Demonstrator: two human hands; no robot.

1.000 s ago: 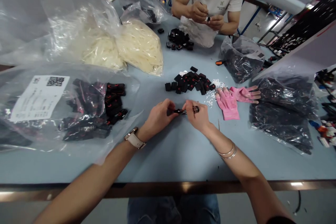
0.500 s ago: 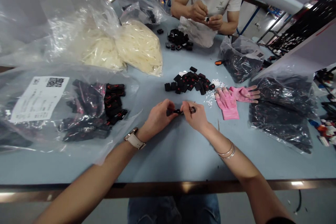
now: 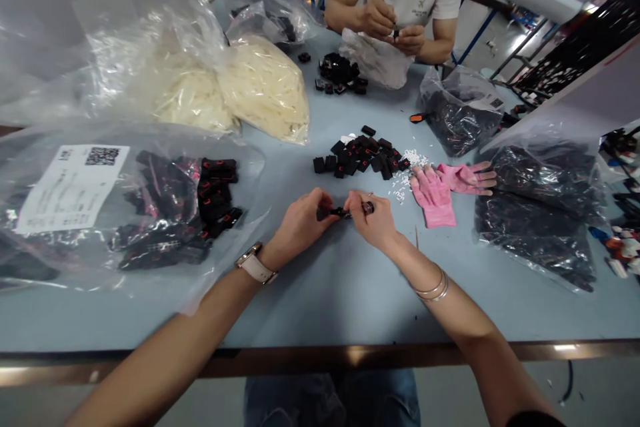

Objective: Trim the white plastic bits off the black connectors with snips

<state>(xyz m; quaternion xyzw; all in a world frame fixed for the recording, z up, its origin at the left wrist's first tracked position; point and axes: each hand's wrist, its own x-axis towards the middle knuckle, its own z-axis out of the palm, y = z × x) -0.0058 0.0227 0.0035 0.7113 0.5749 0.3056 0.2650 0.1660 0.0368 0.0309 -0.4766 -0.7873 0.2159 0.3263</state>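
My left hand (image 3: 306, 219) is closed, thumb and fingertips pinching a small black plastic connector (image 3: 340, 212) above the table. My right hand (image 3: 374, 220) meets it from the other side, its fingers curled and pressed together at the connector's right end. A dark rounded end (image 3: 369, 207) pokes out between the right fingers; its kind is too small to tell. Just beyond both hands lies a pile of black connectors (image 3: 363, 155), some with orange-red parts. Tiny white pieces (image 3: 400, 188) are scattered at the pile's right side.
Pink gloves (image 3: 434, 197) lie right of my hands, by bags of black parts (image 3: 537, 213). On the left are an open bag of black connectors (image 3: 165, 213) and a bag of cream-coloured pieces (image 3: 267, 90). Across the table (image 3: 310, 307), a co-worker (image 3: 400, 0) handles a small black part.
My hands stay almost still, both holding at the connector. The co-worker's hands have shifted slightly around their small part.
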